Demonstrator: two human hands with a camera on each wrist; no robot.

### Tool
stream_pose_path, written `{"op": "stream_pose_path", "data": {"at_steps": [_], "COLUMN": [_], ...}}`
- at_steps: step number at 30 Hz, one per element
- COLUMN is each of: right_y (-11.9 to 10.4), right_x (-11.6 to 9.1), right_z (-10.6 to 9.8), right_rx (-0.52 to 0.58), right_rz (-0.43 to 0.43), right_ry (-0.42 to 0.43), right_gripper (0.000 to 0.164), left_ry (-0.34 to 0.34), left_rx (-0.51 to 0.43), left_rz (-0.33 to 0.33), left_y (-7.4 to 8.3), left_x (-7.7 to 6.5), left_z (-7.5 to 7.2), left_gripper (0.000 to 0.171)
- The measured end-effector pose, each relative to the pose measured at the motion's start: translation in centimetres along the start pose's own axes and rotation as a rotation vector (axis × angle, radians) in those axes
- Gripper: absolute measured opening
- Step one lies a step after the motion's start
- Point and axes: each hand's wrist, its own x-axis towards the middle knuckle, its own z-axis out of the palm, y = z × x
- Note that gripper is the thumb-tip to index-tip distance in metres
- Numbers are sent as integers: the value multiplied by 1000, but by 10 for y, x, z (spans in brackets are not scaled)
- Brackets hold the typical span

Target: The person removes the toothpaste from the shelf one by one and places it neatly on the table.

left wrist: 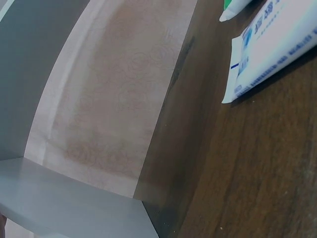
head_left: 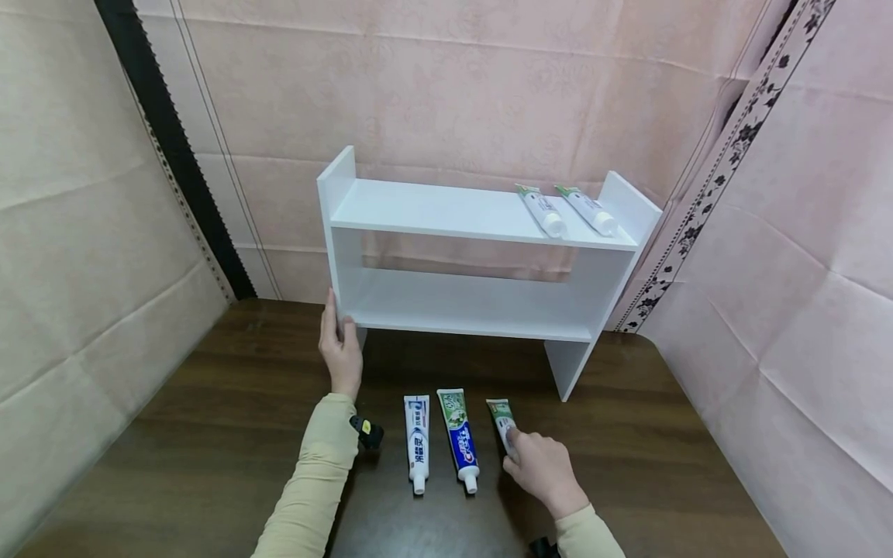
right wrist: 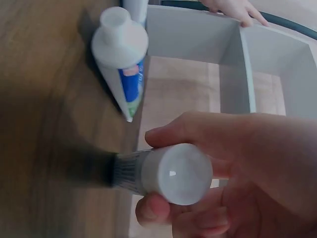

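Observation:
My right hand (head_left: pixel 543 469) pinches a white and green toothpaste tube (head_left: pixel 501 418) between thumb and fingers. In the right wrist view its round white cap (right wrist: pixel 185 173) faces the camera, and the tube is over the wooden table. At the left side of a white two-tier shelf (head_left: pixel 460 306), my left hand (head_left: pixel 342 353) grips the side panel, fingers along the outside and thumb at the front edge. Left of the right hand lie two more tubes: a blue and green toothpaste tube (head_left: pixel 458 438) and a white toothpaste tube with blue print (head_left: pixel 417 438).
Two white toothpaste tubes, one left (head_left: pixel 543 211) and one right (head_left: pixel 588 211), lie side by side at the right end of the shelf's upper board. Behind the brown wooden table (head_left: pixel 209 434) hangs pale patterned cloth (head_left: pixel 453 93), with more cloth on both sides.

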Motion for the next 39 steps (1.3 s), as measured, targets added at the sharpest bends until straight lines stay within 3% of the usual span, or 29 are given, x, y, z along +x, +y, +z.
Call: {"op": "stream_pose_path", "data": {"at_steps": [8, 19, 31, 35, 39], "right_y": [3, 0, 7, 11, 13], "right_x": [0, -1, 9, 16, 23], "right_z": [6, 23, 14, 3, -14], "right_rx": [-3, 9, 32, 41, 71], "right_rz": [-16, -20, -5, 1, 4], "right_ry": [-40, -110, -227, -188, -71], "right_gripper": [24, 47, 47, 40, 34], "left_ry": [-2, -9, -13, -18, -24], "left_rx": [12, 15, 15, 14, 17], "left_rz": [7, -3, -19, -22, -21], "left_y": [1, 1, 2, 1, 1], "left_x": [0, 1, 0, 0, 0], "left_z": [-1, -3, -2, -2, -3], "left_gripper": [53, 52, 52, 52, 53]}}
